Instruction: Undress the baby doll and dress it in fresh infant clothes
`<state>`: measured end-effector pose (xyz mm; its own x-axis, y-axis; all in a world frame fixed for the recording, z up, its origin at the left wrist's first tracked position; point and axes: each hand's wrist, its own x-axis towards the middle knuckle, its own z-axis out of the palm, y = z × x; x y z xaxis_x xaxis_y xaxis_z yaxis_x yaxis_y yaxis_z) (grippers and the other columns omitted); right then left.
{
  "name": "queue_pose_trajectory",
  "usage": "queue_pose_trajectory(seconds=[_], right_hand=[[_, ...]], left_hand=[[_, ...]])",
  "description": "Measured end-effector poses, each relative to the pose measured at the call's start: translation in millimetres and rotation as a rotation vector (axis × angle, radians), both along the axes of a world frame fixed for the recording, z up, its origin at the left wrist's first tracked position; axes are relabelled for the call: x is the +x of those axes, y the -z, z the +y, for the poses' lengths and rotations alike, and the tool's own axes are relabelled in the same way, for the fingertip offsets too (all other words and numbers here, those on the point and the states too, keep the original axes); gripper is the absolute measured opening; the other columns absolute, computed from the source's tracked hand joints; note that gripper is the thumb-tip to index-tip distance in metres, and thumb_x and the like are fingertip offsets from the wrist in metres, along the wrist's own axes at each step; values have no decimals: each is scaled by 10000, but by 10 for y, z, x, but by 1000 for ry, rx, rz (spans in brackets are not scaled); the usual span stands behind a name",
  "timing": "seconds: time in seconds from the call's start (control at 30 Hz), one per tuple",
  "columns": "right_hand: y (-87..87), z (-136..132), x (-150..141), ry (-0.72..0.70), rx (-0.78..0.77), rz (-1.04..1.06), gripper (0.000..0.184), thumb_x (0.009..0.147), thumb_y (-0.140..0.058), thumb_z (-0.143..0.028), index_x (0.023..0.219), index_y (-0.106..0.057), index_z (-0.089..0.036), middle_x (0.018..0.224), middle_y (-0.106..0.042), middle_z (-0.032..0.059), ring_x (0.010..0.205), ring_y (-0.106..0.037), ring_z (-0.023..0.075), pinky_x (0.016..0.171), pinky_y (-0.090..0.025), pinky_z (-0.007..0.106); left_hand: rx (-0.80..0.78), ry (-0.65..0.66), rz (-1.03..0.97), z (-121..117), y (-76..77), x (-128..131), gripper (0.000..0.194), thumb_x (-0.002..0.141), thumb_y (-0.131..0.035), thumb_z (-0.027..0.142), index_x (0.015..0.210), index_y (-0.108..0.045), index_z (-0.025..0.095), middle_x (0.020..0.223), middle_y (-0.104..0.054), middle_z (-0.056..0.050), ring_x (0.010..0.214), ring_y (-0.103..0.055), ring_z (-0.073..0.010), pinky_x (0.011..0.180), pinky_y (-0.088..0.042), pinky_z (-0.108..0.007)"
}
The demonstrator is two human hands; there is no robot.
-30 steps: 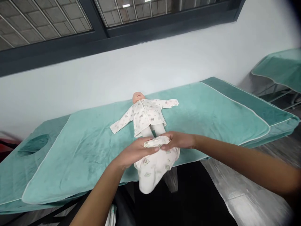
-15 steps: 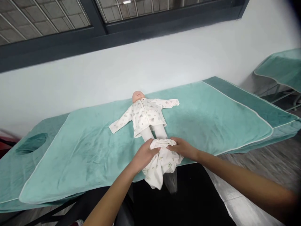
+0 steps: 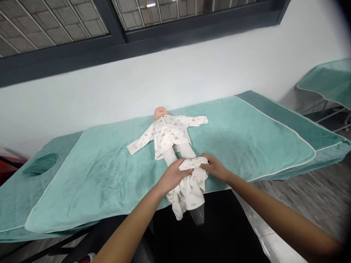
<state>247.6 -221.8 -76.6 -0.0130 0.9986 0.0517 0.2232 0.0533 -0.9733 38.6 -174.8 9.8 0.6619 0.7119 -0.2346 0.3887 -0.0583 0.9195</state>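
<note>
A baby doll (image 3: 161,113) lies on its back on the green bed cover, head toward the wall. It wears a white printed jacket (image 3: 171,132), sleeves spread out, and its white legs (image 3: 187,150) point toward me. Over the lower ends of the legs I hold a pair of white printed baby pants (image 3: 192,188) by the bunched waistband. My left hand (image 3: 173,176) grips the band's left side, and my right hand (image 3: 215,168) pinches its right side. The pants hang down past the bed's near edge. The doll's feet are hidden.
The massage bed (image 3: 90,182) has a green cover and a face hole (image 3: 41,164) at the left end. Behind it stand a white wall (image 3: 192,80) and a dark window frame (image 3: 164,40). Another green-covered bed (image 3: 329,80) is at the far right. A black surface (image 3: 219,230) lies below my hands.
The waistband is drawn wider sideways between my hands, and both hands have shifted slightly right. The pants' hanging part has swung and now hangs narrower. The doll has stayed in place.
</note>
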Motion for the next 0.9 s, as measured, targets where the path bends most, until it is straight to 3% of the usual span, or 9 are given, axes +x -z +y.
queue_pose_trajectory(seconds=[0.17, 0.43, 0.6, 0.7, 0.83, 0.9], right_hand=[[-19, 241, 34, 111, -3, 9, 231, 803, -573, -407, 744, -466, -211, 718, -467, -40, 690, -426, 139, 630, -345, 251], [-51, 695, 22, 178, 40, -98, 342, 809, -533, -518, 706, -433, -208, 704, -467, -34, 700, -417, 145, 639, -325, 256], [-52, 940, 34, 233, 22, -150, 278, 794, -543, -452, 693, -485, -199, 722, -518, -16, 744, -467, 165, 680, -357, 274], [-125, 1003, 175, 171, 15, -153, 242, 745, -629, -431, 779, -596, -194, 818, -613, 12, 842, -537, 200, 753, -403, 296], [-326, 981, 458, -212, -94, -111, 377, 728, -723, -481, 965, -661, -195, 1025, -670, 56, 957, -597, 233, 787, -453, 309], [-427, 980, 502, -259, -104, -123, 442, 756, -718, -513, 1062, -637, -204, 1140, -649, 81, 1012, -600, 240, 789, -467, 307]], left_hand=[[77, -76, 0, 97, -7, 112, 403, 866, -594, 470, 1169, -638, 208, 1141, -712, -51, 1041, -654, -253, 856, -508, -335], [426, -218, 126, 455, 103, 226, 271, 882, -564, 366, 1045, -659, 170, 1059, -717, -77, 1007, -643, -253, 890, -472, -348], [533, -312, 224, 587, 145, 242, 211, 890, -527, 281, 1022, -648, 171, 975, -717, -82, 916, -644, -238, 836, -473, -337], [554, -281, 297, 638, 159, 196, 246, 874, -497, 193, 1069, -647, 177, 1011, -720, -95, 965, -646, -259, 849, -473, -352], [537, -163, 296, 648, 182, 135, 305, 871, -530, 201, 1159, -631, 197, 1155, -701, -89, 1078, -630, -266, 914, -466, -357], [567, -162, 320, 618, 220, 141, 273, 886, -534, 241, 1138, -627, 190, 1136, -702, -94, 1067, -633, -268, 903, -469, -356]])
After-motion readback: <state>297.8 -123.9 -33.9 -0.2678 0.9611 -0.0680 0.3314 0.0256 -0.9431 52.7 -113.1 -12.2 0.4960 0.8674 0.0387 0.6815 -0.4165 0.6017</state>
